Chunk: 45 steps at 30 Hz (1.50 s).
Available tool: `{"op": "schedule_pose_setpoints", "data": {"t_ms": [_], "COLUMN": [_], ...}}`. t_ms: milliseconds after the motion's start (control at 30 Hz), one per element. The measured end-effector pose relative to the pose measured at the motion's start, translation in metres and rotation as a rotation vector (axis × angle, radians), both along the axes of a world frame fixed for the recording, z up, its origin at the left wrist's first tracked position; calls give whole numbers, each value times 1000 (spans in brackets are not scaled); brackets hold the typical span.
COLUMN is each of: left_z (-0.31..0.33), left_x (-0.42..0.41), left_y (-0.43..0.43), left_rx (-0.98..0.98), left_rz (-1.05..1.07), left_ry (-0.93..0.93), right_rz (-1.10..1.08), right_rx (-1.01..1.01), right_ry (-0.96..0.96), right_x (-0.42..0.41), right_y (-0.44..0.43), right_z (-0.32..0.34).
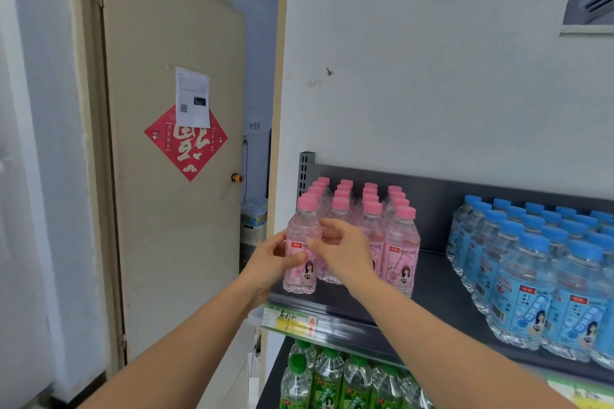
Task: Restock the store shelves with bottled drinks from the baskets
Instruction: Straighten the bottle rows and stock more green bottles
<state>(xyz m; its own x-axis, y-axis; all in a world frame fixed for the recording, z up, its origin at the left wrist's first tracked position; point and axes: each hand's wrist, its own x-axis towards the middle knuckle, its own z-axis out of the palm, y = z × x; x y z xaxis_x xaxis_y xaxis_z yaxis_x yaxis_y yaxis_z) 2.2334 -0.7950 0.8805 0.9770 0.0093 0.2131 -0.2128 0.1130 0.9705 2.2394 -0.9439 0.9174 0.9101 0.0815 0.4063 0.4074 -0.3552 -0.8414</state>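
Observation:
A pink-capped peach soda bottle [300,236] stands at the front left corner of the dark top shelf [442,292]. My left hand [272,262] grips its label from the left, thumb across the front. My right hand [342,249] reaches in from the right, and its fingertips touch the same bottle near the top of the label. Behind and to the right stand several rows of matching pink bottles [398,242].
Blue-capped bottles [531,279] fill the right of the same shelf. Green-capped bottles [329,378] stand on the shelf below. A yellow price tag [289,322] hangs on the shelf's front rail. A beige door [172,176] with a red diamond sticker stands ajar at left.

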Motion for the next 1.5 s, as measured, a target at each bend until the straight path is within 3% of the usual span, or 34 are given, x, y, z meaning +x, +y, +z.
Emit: {"op": "schedule_pose_setpoints", "data": {"t_ms": [367, 900, 1100, 1333, 1500], "left_z": [-2, -3, -8, -35, -76], "left_x": [15, 11, -5, -55, -121], "left_y": [7, 10, 1, -23, -72], "left_rx": [211, 269, 370, 628, 765], "left_rz": [9, -51, 92, 465, 459], "left_ry": [-59, -65, -66, -174, -228], "right_rz": [-71, -46, -198, -252, -194], "right_rx": [-34, -68, -159, -268, -397], "right_ry": [-33, 50, 26, -69, 29], "right_x": [9, -5, -28, -85, -134], "right_y": [3, -3, -48, -93, -139], "right_z": [-13, -13, -33, -66, -106]}}
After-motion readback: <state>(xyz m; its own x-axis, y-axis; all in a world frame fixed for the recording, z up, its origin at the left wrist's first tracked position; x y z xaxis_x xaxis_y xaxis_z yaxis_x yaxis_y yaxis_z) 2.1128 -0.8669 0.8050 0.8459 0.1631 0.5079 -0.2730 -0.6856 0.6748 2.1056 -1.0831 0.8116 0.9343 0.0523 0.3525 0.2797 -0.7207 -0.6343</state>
